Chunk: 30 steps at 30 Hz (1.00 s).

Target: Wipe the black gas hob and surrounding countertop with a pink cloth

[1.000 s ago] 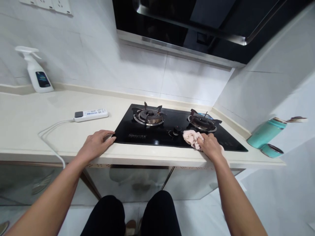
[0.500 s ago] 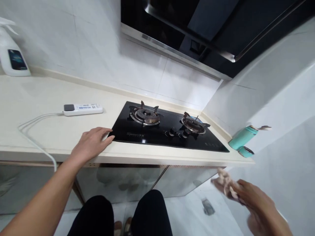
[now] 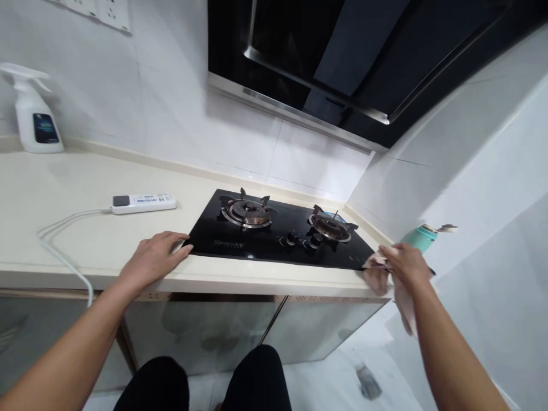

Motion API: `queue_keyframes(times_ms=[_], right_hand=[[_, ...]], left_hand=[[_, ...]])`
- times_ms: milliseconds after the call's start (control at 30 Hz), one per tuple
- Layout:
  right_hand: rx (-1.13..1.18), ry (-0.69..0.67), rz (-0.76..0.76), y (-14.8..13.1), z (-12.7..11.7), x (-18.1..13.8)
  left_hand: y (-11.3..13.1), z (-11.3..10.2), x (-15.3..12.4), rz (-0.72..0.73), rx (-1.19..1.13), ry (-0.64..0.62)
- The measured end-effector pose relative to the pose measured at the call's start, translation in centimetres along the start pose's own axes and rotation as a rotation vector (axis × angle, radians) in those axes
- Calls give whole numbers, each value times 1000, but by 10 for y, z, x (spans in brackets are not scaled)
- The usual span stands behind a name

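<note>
My left hand (image 3: 153,259) lies flat and open on the cream countertop (image 3: 77,228), fingertips touching the left front corner of the black gas hob (image 3: 278,240). My right hand (image 3: 409,264) is closed on a pale pink cloth (image 3: 379,273) at the counter's front right corner, just past the hob's right edge. Part of the cloth hangs down below the counter edge. The hob has two burners (image 3: 246,210) and knobs (image 3: 299,240) between them.
A white power strip (image 3: 143,202) with a cable lies on the counter left of the hob. A white spray bottle (image 3: 32,111) stands at the far left by the wall. A teal flask (image 3: 417,238) sits behind my right hand. A black range hood (image 3: 342,51) hangs above.
My right hand took the cloth off the hob, dropped below the counter, then came back up to the front right corner. My left hand stayed put.
</note>
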State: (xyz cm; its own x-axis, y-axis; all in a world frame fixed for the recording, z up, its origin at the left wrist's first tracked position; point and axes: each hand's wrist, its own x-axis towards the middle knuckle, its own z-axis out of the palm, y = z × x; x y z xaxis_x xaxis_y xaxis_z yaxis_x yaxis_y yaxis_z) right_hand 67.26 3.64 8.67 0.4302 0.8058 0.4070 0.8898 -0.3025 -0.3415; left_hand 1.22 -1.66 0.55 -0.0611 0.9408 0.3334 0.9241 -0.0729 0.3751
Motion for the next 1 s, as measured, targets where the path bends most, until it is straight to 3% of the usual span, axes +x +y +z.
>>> queue_keyframes(times_ms=[100, 167, 267, 433, 500, 667, 733, 833, 1000], right_hand=[[139, -121, -97, -44, 34, 2], [178, -173, -207, -54, 53, -8], [71, -184, -282, -43, 74, -25], [-226, -189, -406, 0, 90, -31], [-238, -163, -347, 15, 94, -24], [-238, 19, -19, 31, 106, 11], [-256, 8, 80, 30, 112, 31], [-305, -102, 121, 23, 118, 63], [-339, -181, 50, 11, 124, 94]], left_hand=[[-3, 1, 1, -2, -13, 35], [-5, 2, 1, 1, -17, 41], [-6, 2, 0, 2, -10, 24], [-8, 3, 0, 4, 15, 23], [-9, 3, 1, -3, 24, 34], [-12, 3, 3, -38, 29, 31], [-15, 4, 5, -43, 36, 40], [-20, 7, 8, -61, 56, 49], [-24, 10, 10, -76, 72, 36]])
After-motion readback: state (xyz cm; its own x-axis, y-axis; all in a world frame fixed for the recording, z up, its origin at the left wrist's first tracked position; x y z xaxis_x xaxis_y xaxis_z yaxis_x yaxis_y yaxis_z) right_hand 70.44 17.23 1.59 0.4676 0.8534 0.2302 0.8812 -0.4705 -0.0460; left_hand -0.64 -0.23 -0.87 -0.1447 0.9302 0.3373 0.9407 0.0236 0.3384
